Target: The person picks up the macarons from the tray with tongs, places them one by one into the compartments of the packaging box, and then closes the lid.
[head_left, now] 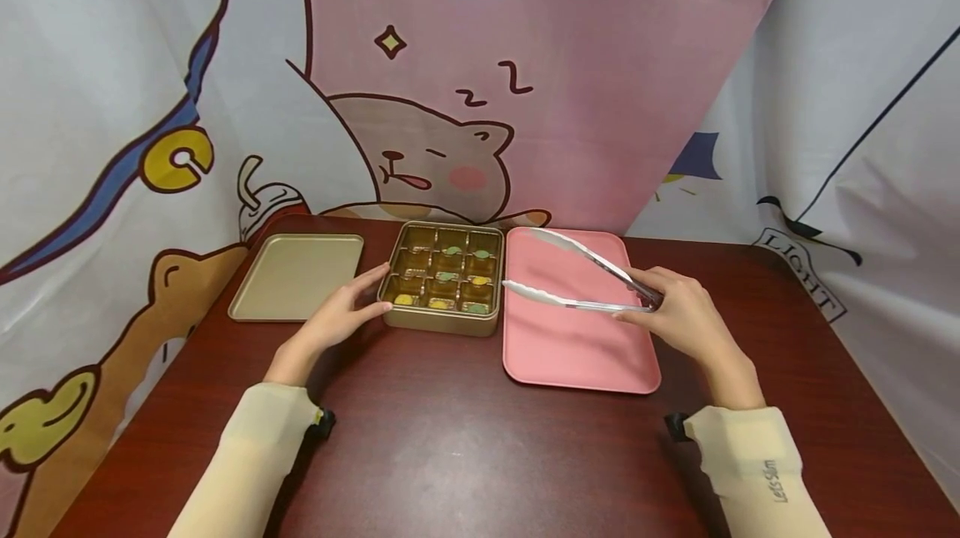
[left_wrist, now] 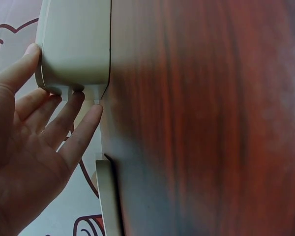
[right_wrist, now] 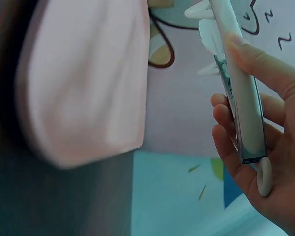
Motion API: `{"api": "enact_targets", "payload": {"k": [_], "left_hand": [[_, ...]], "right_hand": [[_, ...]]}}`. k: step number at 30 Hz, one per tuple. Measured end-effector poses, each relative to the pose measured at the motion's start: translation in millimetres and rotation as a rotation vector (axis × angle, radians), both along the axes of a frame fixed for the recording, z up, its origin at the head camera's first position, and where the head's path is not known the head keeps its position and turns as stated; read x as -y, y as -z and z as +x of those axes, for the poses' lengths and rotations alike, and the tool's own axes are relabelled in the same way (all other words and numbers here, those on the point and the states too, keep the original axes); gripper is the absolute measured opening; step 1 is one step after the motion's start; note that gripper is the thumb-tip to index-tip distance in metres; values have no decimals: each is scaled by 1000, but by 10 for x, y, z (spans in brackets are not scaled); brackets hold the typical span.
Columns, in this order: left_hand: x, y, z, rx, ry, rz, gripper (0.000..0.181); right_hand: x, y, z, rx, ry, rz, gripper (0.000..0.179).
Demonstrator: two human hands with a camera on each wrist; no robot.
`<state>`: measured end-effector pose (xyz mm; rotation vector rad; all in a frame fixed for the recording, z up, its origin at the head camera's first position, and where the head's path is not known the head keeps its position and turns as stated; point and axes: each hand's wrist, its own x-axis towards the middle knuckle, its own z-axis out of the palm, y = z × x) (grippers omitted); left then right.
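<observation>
A square gold-beige box (head_left: 442, 324) stands in the middle of the head view, with a gold-brown divided insert. Several compartments show small round yellow pieces (head_left: 404, 300) and green pieces (head_left: 452, 252), too small to identify. My left hand (head_left: 337, 321) touches the box's left side with extended fingers, the thumb at its front left corner. The left wrist view shows these fingertips (left_wrist: 96, 113) against the box wall. In my right hand (head_left: 686, 313) I hold metal tongs (head_left: 592, 305) near their hinged end; their arms are spread above a pink tray (head_left: 577, 359).
A shallow beige tray or lid (head_left: 300, 271) lies left of the box. The pink tray sits close against the box's right side. Everything stands on a dark red wooden table (head_left: 442, 438), with printed cloth (head_left: 600, 87) hanging behind and at both sides.
</observation>
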<state>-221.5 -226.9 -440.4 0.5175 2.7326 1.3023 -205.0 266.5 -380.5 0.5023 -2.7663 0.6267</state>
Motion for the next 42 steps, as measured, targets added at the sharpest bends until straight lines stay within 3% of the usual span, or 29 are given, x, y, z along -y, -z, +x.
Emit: {"api": "enact_targets", "payload": {"k": [19, 31, 42], "left_hand": [[2, 7, -7, -5, 2, -1, 69], [-3, -3, 0, 10, -6, -13, 70], [-8, -15, 1, 26, -9, -20, 71]], "right_hand": [[-507, 376, 77, 74, 79, -5, 68], [-632, 477, 85, 170, 99, 15, 73], [-645, 474, 75, 274, 93, 8, 75]]}}
